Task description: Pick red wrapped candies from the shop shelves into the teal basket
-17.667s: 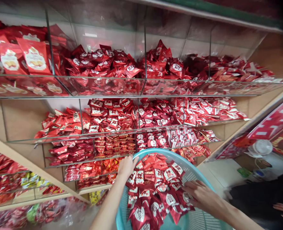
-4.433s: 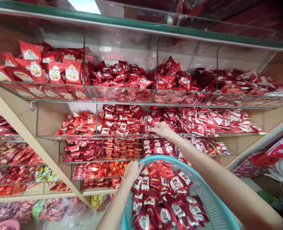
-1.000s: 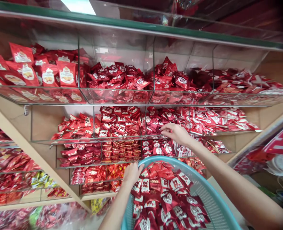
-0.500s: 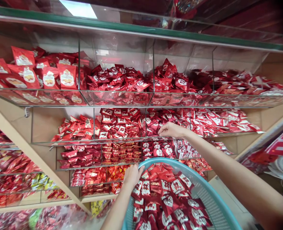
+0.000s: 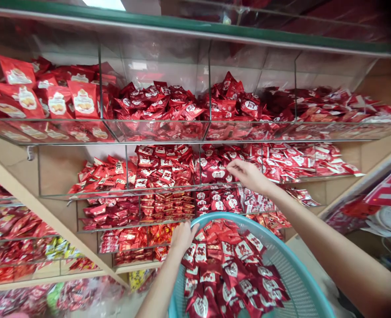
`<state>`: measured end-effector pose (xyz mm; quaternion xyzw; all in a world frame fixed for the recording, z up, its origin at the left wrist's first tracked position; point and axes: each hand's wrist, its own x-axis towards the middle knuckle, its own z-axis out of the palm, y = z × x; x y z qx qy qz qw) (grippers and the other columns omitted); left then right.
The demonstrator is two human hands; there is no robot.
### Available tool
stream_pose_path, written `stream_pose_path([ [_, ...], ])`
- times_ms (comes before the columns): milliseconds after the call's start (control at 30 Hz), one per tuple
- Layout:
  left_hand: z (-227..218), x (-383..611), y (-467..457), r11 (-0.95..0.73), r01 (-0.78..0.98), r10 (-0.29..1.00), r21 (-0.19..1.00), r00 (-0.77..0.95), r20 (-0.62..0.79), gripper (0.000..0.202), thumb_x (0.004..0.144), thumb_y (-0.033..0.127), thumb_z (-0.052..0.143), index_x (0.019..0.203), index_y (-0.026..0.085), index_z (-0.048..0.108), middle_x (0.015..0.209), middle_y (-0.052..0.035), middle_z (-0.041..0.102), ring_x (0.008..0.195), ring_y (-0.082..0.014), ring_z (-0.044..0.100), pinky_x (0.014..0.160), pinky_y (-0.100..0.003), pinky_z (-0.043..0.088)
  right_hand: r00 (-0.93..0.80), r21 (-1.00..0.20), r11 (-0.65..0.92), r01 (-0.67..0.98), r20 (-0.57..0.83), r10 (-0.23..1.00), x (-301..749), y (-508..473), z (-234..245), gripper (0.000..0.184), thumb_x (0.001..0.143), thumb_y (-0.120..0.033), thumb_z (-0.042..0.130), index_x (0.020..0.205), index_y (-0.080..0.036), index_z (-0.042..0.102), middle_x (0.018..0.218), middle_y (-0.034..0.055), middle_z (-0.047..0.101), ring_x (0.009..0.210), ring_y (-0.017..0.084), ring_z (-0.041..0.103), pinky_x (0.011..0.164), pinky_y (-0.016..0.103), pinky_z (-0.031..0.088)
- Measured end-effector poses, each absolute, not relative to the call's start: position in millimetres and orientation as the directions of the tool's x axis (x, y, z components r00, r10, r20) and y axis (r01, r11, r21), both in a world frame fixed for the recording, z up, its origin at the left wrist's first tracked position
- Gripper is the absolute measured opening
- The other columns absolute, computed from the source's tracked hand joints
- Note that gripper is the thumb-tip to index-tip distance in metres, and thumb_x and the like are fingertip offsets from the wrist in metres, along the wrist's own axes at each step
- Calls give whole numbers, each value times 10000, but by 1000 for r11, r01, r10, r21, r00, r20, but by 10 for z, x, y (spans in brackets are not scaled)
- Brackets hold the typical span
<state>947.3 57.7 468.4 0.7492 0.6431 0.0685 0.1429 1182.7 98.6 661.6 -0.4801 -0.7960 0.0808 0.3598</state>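
Observation:
My left hand (image 5: 183, 237) is closed around the rim of a light-blue plastic basket (image 5: 309, 269). Inside the basket lie many small snack packets (image 5: 234, 270), dark red ones in front and brighter red ones with white labels behind. My right hand (image 5: 250, 176) reaches to the second shelf row, its fingers pinched together. Its fingertips are just right of a dark red packet (image 5: 218, 174) in the middle compartment; whether anything is between them is hidden.
Clear dividers and front panels split the shelves into compartments of red packets (image 5: 164, 170). A glass shelf edge (image 5: 182, 24) runs across above. A slanted wooden side panel (image 5: 52, 221) stands left, with more packets beyond it. Plastic bags of packets (image 5: 79, 295) lie low at left.
My right hand has moved slightly right and up, and a dark red packet now shows beside its fingertips. My left hand keeps its hold on the basket rim. The view has shifted a little.

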Motion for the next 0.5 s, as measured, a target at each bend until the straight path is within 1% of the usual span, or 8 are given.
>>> stream_pose_path([
  [100, 4678, 9475, 587, -148, 947, 981, 285, 177, -78, 572, 847, 574, 181, 986, 172, 564, 913, -122, 654, 853, -220, 618, 700, -284, 430, -184, -462, 501, 732, 574, 798, 11912, 657, 6633, 232, 847, -384, 423, 827, -187, 543, 785, 37, 565, 712, 149, 509, 659, 263, 411],
  [167, 4677, 9480, 593, -153, 950, 982, 273, 177, -66, 593, 844, 583, 168, 991, 166, 562, 906, -124, 655, 853, -225, 617, 696, -284, 429, -167, -470, 482, 739, 566, 807, 11958, 397, 6571, 227, 849, -385, 424, 828, -193, 543, 852, 55, 571, 785, 164, 519, 724, 285, 413],
  [233, 4685, 9486, 595, -153, 950, 980, 272, 181, -82, 599, 847, 579, 159, 1017, 162, 555, 914, -126, 654, 858, -222, 617, 704, -282, 426, -155, -551, 432, 714, 478, 865, 11999, 137, 6419, 223, 858, -388, 409, 852, -201, 532, 863, 57, 579, 796, 167, 527, 734, 287, 418],
  [300, 4701, 9491, 595, -149, 950, 978, 276, 183, -104, 596, 851, 572, 160, 1041, 161, 547, 929, -128, 652, 871, -219, 613, 715, -280, 423, -123, -660, 341, 669, 353, 927, 12050, -93, 6178, 229, 867, -397, 386, 864, -207, 514, 813, 45, 579, 749, 160, 532, 694, 274, 431],
  [367, 4717, 9495, 595, -142, 950, 976, 278, 182, -121, 592, 850, 573, 167, 1048, 162, 544, 941, -127, 650, 886, -220, 609, 721, -279, 421, -74, -732, 244, 636, 257, 964, 12122, -272, 5890, 240, 869, -410, 372, 850, -209, 499, 772, 33, 569, 716, 157, 530, 667, 266, 437],
  [433, 4724, 9497, 597, -141, 950, 974, 278, 183, -131, 594, 847, 578, 168, 1042, 164, 546, 947, -127, 648, 894, -221, 607, 720, -278, 423, 2, -758, 157, 633, 205, 979, 12212, -399, 5613, 247, 866, -422, 368, 844, -209, 490, 753, 27, 563, 695, 158, 526, 649, 266, 438],
  [500, 4721, 9497, 602, -143, 950, 974, 277, 185, -130, 602, 844, 584, 161, 1035, 163, 547, 942, -128, 647, 891, -225, 607, 713, -280, 426, 61, -745, 83, 662, 164, 985, 12302, -491, 5388, 253, 858, -434, 376, 844, -209, 491, 743, 28, 568, 679, 163, 524, 643, 275, 435],
])
